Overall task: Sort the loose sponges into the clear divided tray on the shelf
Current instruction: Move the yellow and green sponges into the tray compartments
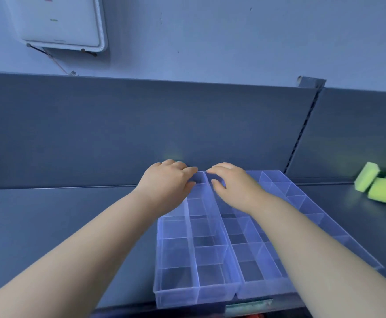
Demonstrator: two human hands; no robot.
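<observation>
**Both hands at far end of divided tray; sponges lie loose to the right**

The clear divided tray (178, 292) lies on the dark shelf (61, 226). Its near wall is at the shelf's front edge and its far end is close to the back panel (141, 125).

The left hand (166, 184) and right hand (233, 187) reach over the tray and meet at its far end, either side of the long centre divider.

The left hand's fingers (191, 169) curl down over the far rim with their tips hidden. I cannot tell whether they grip the rim or hold anything.

The right hand's forefinger and thumb are bent and stand slightly apart above the farthest compartment. Its other fingers are out of sight, so its hold cannot be determined either.

The yellow-green sponges (380, 184) lie in a loose heap on the same shelf at the right edge of view, apart from the tray.

A white board (61, 19) hangs on the wall above.
</observation>
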